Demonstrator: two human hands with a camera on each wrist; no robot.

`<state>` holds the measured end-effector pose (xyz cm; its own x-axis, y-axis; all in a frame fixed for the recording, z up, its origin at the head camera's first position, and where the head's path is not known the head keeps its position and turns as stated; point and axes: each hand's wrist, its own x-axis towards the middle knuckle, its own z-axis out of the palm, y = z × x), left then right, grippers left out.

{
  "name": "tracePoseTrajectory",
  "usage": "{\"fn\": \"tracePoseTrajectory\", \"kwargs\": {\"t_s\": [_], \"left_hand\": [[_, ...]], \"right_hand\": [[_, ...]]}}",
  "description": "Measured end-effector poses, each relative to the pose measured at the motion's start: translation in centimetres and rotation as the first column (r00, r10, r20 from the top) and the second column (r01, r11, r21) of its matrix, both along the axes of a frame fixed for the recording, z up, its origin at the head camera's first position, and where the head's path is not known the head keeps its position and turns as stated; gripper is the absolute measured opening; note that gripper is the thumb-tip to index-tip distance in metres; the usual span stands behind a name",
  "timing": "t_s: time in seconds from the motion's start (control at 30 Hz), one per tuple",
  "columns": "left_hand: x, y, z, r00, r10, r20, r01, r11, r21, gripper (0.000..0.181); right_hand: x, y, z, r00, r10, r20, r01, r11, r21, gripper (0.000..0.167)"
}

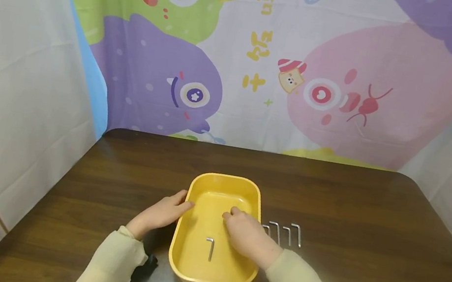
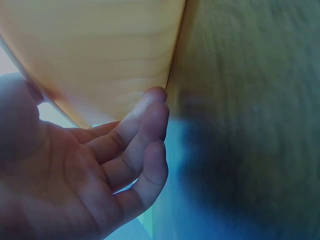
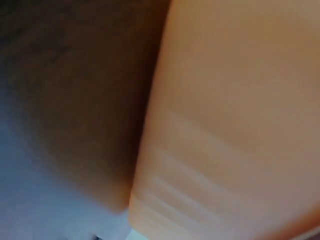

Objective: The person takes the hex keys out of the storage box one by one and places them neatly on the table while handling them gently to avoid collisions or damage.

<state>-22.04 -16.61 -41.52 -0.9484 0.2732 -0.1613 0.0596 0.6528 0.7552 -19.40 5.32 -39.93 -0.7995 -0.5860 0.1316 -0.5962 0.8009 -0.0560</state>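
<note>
Grip on the left side, the left hand (image 1: 162,211), holds the tray by its left wall, thumb over the rim and fingers against the outside. On the right, the grip, the right hand (image 1: 248,234), reaches over the right rim into the tray with its fingers bent; whether they pinch anything cannot be told, and the right wrist view shows only the blurred outer wall.

Largest is the printed cloth (image 1: 255,126) hanging at the far side. Next comes the dark wooden bench (image 1: 354,207), which carries everything else. On its near middle sits the yellow tray (image 1: 191,265), upright, its long sides running from near to far.

Smallest are the bent metal keys. One loose key (image 1: 211,251) lies on the tray floor toward the near end. At least four outer keys (image 1: 298,237) lie apart in a row on the bench, just right of the tray; the leftmost is partly hidden by the right hand.

By my judgement the work is partway: one key is inside, the row remains outside, and one moment cannot settle which way they are passing.
</note>
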Motion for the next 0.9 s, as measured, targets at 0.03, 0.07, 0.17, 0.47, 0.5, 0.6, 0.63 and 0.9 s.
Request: {"fn": "tracePoseTrajectory", "kwargs": {"t_s": [0.03,0.07,0.17,0.47,0.5,0.6,0.63,0.9], "left_hand": [[0.0,0.01,0.0,1.0,0.001,-0.001,-0.001,1.0,-0.001,0.037],[0.03,0.01,0.04,1.0,0.0,-0.001,0.0,1.0,0.0,0.037],[0.03,0.02,0.07,1.0,-0.001,-0.006,0.001,1.0,-0.002,0.038],[0.18,-0.07,0.17,1.0,0.001,-0.011,-0.001,1.0,-0.027,0.039],[0.2,-0.06,0.16,1.0,0.001,-0.013,-0.002,1.0,-0.03,0.04],[0.22,-0.05,0.13,1.0,0.005,-0.008,-0.005,1.0,-0.029,0.04],[0.21,-0.03,0.14,1.0,0.007,-0.007,-0.008,1.0,-0.03,0.039],[0.18,0.02,0.06,1.0,0.013,-0.015,-0.014,0.999,-0.045,0.04]], "right_hand": [[0.06,-0.04,-0.1,1.0,-0.007,-0.007,0.007,1.0,0.023,0.014],[0.11,-0.08,-0.2,1.0,-0.013,-0.014,0.013,0.999,0.042,0.013],[0.27,-0.18,-0.44,0.999,-0.029,-0.035,0.031,0.996,0.081,0.012],[0.36,-0.17,-0.77,0.998,-0.016,-0.061,0.021,0.996,0.083,0.011],[0.36,-0.14,-0.78,0.998,-0.011,-0.063,0.016,0.997,0.081,0.01],[0.37,-0.05,-0.84,0.998,0.002,-0.067,0.003,0.997,0.075,0.009],[0.39,-0.01,-0.85,0.998,0.007,-0.07,-0.001,0.997,0.075,0.009],[0.43,0.13,-0.9,0.997,0.024,-0.068,-0.019,0.997,0.071,0.01]]}}
